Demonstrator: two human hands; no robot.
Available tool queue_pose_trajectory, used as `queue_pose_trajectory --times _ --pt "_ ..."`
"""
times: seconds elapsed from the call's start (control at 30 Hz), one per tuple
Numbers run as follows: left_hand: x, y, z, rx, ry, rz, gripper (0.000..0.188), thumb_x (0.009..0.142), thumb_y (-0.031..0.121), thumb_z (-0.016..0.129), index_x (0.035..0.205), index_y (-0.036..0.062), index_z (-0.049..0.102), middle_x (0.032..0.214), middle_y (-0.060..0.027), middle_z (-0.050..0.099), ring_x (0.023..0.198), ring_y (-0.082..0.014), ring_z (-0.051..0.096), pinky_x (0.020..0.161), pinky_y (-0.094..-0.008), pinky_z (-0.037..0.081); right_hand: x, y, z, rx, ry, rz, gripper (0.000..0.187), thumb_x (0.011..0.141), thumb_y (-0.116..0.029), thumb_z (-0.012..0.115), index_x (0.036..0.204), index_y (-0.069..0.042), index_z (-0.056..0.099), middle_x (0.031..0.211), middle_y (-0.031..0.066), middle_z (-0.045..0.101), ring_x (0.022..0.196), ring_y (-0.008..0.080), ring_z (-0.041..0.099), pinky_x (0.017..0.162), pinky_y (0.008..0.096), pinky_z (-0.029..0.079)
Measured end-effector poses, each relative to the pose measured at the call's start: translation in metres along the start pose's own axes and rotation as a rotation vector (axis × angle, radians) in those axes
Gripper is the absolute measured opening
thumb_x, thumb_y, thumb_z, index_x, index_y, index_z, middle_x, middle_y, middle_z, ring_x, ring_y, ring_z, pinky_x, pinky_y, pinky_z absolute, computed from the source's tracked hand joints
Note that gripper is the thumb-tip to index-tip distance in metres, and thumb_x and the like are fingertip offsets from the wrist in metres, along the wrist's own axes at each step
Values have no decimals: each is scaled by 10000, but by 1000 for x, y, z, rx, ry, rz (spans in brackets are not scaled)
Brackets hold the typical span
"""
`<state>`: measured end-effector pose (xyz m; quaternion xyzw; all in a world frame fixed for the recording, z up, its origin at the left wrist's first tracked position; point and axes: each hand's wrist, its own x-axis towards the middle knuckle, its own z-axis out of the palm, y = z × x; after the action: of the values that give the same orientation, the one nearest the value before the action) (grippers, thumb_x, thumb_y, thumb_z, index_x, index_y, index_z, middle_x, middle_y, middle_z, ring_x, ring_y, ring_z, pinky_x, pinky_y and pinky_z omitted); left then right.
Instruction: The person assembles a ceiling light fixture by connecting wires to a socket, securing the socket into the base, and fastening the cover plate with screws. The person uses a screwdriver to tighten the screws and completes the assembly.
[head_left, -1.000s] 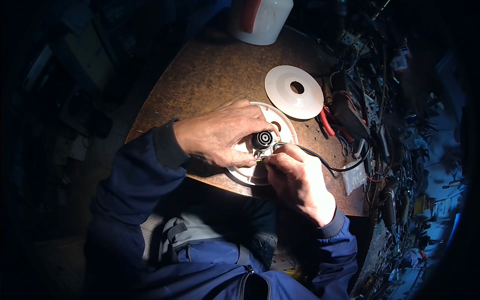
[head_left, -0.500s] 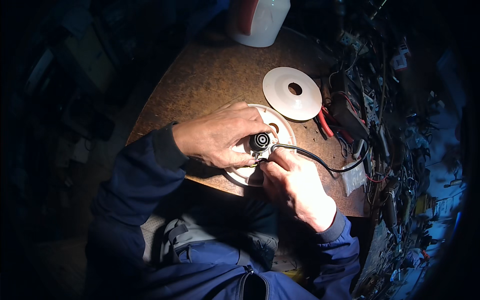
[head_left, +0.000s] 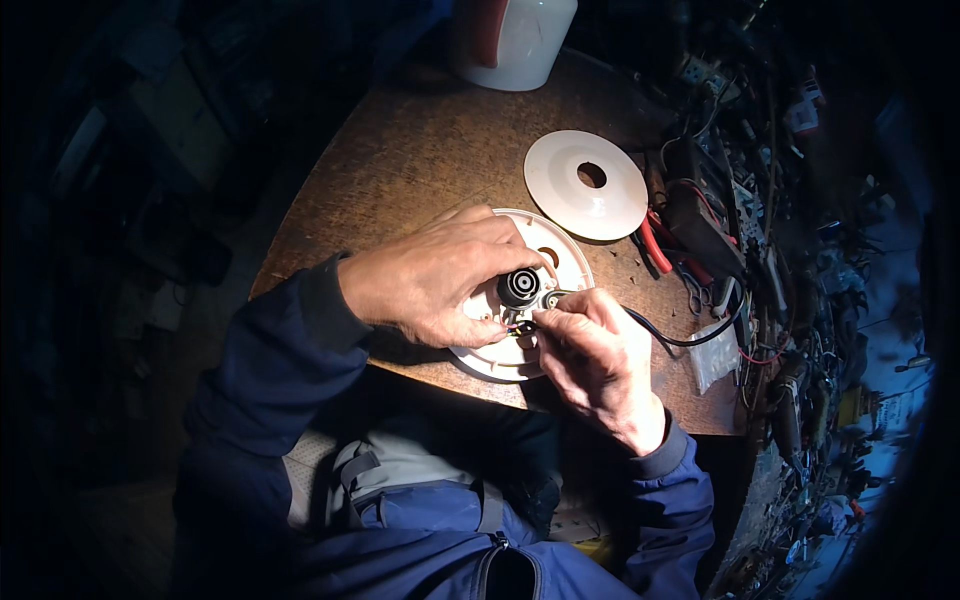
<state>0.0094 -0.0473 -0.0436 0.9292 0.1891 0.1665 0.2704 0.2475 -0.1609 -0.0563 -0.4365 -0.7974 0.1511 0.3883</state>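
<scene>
A white round kettle base lies inner side up on the table, with a round black connector standing near its middle. My left hand curls round this connector, forefinger behind it and thumb pressed beside the short thin wires below it. Just right of the connector, my right hand is closed in a pinch; its fingers hide whatever small thing is between them. A black power cord runs from the base under the right fingers and loops off to the right.
A white disc with a centre hole lies beyond the base. Red-handled pliers, scissors and a small clear bag are on the right. The white kettle body stands at the back. Tangled tools and cables crowd the right edge.
My right hand has drawn slightly up and right, away from the wires, uncovering more of them and of the base. My left hand stays almost in place.
</scene>
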Motion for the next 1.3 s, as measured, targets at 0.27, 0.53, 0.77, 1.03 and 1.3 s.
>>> queue_pose_trajectory --times 0.27,0.53,0.77,1.03,1.3 --pt "0 -3 1 0 26 5 665 773 175 839 1398 31 663 1249 -133 663 1204 -324 582 1086 -457 457 3 8 3 -103 -30 -198 253 844 60 819 1084 0 766 1005 166 716 837 331 748 724 387 611" --pt "0 -3 0 0 28 15 664 781 169 844 1405 40 660 1268 -132 660 1228 -331 576 1100 -464 448 4 7 3 -48 -13 -136 234 831 38 850 1044 -13 768 971 142 712 838 321 745 726 393 608" --pt "1 2 -1 11 -10 -22 675 794 161 830 1430 28 647 1274 -133 650 1229 -338 572 1090 -453 462 8 14 1 -36 -61 -173 223 798 36 865 978 -29 751 929 108 706 797 301 721 687 380 589" --pt "0 0 3 6 16 16 669 807 165 811 1438 18 642 1271 -141 642 1233 -342 568 1091 -458 472 14 12 -1 -94 -79 -293 200 784 -19 832 938 -64 712 877 67 635 744 268 657 630 386 551" --pt "0 2 2 14 13 12 702 789 191 806 1442 -3 636 1283 -147 635 1254 -345 556 1092 -465 482 5 6 7 -45 4 -239 256 818 34 819 1053 -36 747 867 89 656 715 271 662 607 382 544"
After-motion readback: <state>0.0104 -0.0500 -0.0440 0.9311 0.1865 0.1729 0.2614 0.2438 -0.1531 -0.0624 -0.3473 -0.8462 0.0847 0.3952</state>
